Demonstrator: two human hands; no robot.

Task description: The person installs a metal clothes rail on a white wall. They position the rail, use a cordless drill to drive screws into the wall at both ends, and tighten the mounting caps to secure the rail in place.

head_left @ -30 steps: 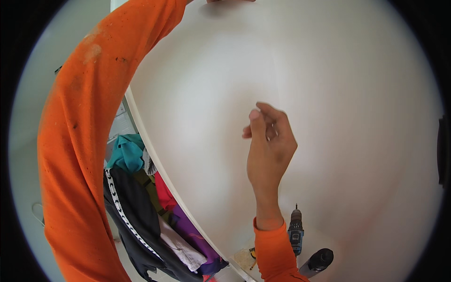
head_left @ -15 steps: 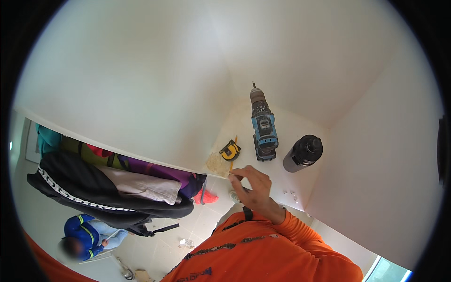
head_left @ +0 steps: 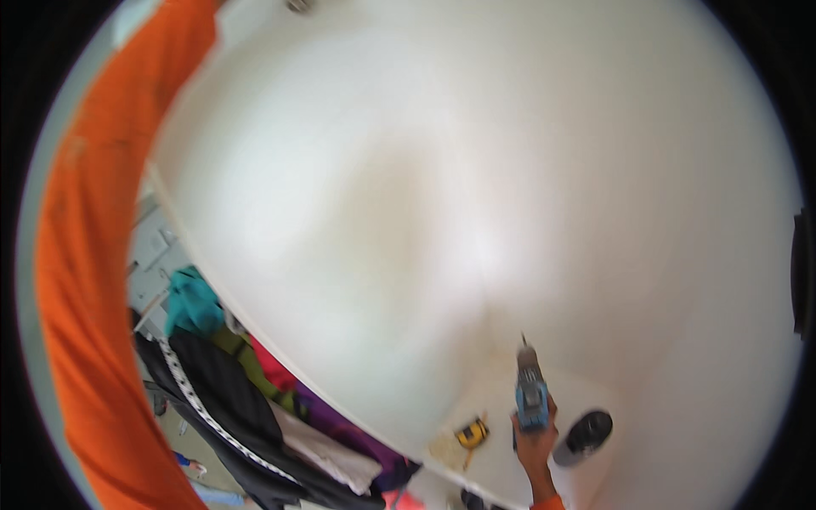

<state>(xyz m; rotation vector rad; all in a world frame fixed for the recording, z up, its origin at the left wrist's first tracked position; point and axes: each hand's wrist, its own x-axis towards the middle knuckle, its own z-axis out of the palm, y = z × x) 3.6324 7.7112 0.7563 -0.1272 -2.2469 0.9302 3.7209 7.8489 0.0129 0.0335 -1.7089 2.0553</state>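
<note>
A white shelf (head_left: 442, 212) fills the view, the left arm (head_left: 85, 255) reaching up out of sight, its fingers' state untold. Low down, the right hand (head_left: 535, 446) has fingers wrapped around a blue cordless drill (head_left: 531, 395), probably heavy, rigid, best held by its handle. A yellow tape measure (head_left: 470, 434) and a dark cup (head_left: 588, 432) lie beside it.

The drill (head_left: 531, 395) is sitting on the shelf (head_left: 493, 416), with the tape measure (head_left: 471, 434) lying to its left and the cup (head_left: 586, 433) standing to its right. Clothes (head_left: 246, 399) are hanging below-left of the shelf.
</note>
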